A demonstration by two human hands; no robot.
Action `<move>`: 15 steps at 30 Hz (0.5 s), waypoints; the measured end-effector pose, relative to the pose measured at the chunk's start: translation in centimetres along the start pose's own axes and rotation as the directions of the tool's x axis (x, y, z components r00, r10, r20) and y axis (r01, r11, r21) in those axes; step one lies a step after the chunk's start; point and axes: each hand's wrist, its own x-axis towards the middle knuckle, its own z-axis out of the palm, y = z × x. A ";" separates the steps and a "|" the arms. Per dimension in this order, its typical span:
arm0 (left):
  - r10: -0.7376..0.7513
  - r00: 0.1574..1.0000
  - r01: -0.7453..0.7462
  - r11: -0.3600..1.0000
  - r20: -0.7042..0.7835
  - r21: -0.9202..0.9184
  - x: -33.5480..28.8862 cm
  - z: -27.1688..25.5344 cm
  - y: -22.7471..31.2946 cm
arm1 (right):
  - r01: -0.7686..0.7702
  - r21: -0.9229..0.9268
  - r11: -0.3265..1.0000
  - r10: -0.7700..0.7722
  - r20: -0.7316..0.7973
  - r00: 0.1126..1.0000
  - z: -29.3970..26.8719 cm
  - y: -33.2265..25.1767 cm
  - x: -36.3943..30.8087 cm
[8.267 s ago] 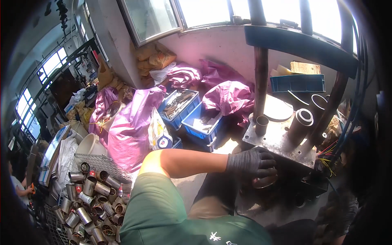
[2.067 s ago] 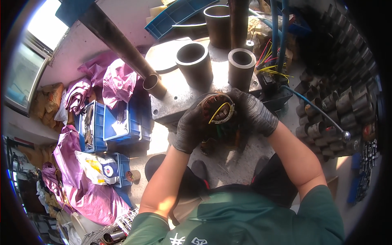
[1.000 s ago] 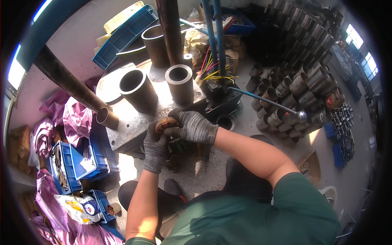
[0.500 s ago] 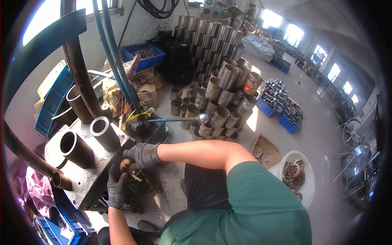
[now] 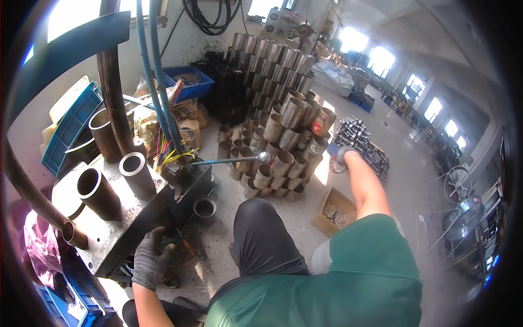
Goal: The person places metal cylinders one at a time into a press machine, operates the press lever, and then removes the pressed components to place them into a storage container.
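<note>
My left hand, in a grey knit glove, is beside the front edge of the metal workbench. Its thumb stands apart from the fingers and nothing shows in it. Far out to the right is my right hand, also gloved, at the end of a stretched arm. It is near the right side of the stacked metal cylinders and the metal parts behind it. A roundish grey shape shows just below that hand; whether the fingers grip it is too blurred to tell.
Thick tubes stand on the workbench. A ball-ended lever sticks out over the floor, above a dark cylinder. A cardboard box of small parts stands below my right arm. Blue crates sit at the lower left.
My right hand has swung from the workbench edge far out to the right. The copper-wound part both hands had is gone from my left hand, which has dropped slightly.
</note>
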 end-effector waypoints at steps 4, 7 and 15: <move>0.025 0.994 -0.046 0.979 0.106 0.199 -0.5 -0.5 0.3 | -0.205 -0.049 0.977 0.211 0.169 0.963 5.3 11.1 -4.3; -0.008 0.988 -0.034 0.964 0.155 0.265 -0.6 -0.7 0.3 | -0.288 -0.080 0.954 0.299 0.255 0.920 8.1 15.4 -7.2; -0.019 0.988 -0.018 0.971 0.152 0.237 -0.8 -0.8 -1.1 | -0.314 -0.101 0.944 0.330 0.341 0.880 11.1 17.9 -8.3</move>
